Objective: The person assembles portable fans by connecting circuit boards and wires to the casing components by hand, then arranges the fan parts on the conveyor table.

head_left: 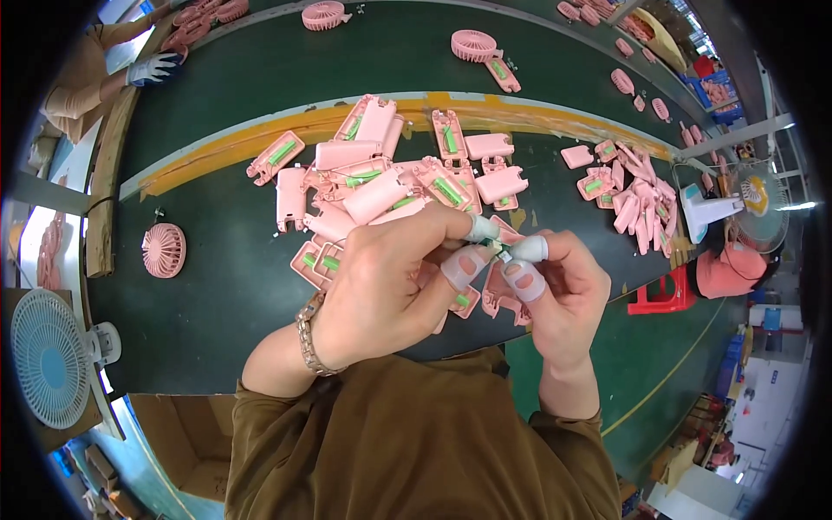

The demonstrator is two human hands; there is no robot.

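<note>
Hands point(485, 260) pinch a small part point(501, 249) between fingertips; its axis unclear.

pink housings point(381, 186) crowding ahead

A small pink fan handle shell point(498, 290) sits at frame centre, pinched between 2 hands. It is mostly hidden by fingers, only its lower pink edge and a green sliver showing. It hangs just above the dark green belt, right beside the pile of pink shells point(390, 186) above centre.
</note>
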